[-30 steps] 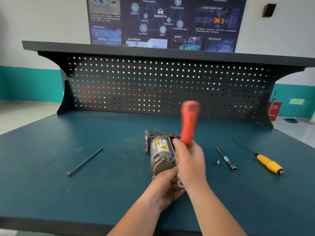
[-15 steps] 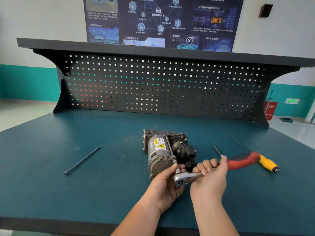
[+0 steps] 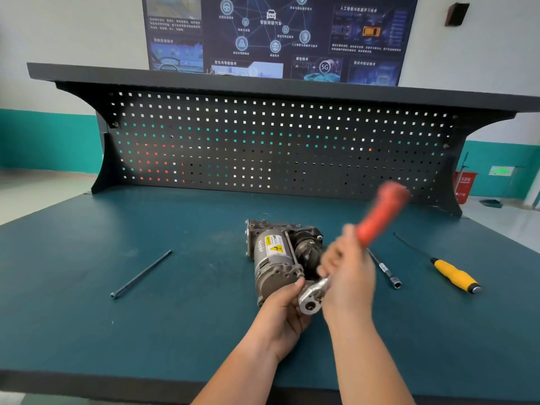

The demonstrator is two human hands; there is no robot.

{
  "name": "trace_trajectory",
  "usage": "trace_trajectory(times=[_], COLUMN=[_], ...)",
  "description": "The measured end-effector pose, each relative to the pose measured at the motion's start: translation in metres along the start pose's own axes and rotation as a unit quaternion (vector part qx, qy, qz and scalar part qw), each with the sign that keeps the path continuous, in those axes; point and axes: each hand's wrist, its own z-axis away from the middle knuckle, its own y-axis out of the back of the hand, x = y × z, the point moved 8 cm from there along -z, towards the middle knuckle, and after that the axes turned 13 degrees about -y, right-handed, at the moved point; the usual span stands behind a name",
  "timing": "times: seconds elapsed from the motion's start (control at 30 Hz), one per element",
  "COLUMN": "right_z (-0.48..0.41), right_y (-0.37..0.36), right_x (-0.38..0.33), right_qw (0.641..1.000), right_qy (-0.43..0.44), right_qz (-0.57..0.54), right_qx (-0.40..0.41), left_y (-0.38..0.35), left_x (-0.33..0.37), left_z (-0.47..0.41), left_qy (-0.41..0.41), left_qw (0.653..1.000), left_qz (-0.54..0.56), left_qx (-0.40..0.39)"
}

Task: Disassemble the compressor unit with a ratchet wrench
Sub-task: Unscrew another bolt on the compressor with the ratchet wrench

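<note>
My left grip (image 3: 285, 314) is clasping the near end of the compressor unit (image 3: 274, 258), which is lying on the worktop (image 3: 175, 331) in the lower middle of the frame. My right grip (image 3: 347, 276) is grasping the ratchet wrench (image 3: 380, 217). Its blurred red handle is pointing toward the upper right, and its steel head is sitting at the unit's near end.

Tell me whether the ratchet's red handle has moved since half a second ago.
Yes. The red handle has swung up from beside the yellow screwdriver toward the pegboard.
</note>
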Motion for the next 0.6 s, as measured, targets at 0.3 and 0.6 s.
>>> trace_trajectory(times=[0.3,0.6], right_z=[0.003,0.039], right_y=[0.005,-0.068], right_x=[0.005,0.015], right_qw=[0.999,0.851], right_qy=[0.03,0.25], right_qz=[-0.023,0.448], right_qx=[0.029,-0.116], left_y=[-0.008,-0.008], left_x=[0.001,0.008], left_z=[0.01,0.013], left_qy=[0.031,-0.021], left_qw=[0.999,1.0], left_qz=[-0.02,0.01], left_qx=[-0.021,-0.014])
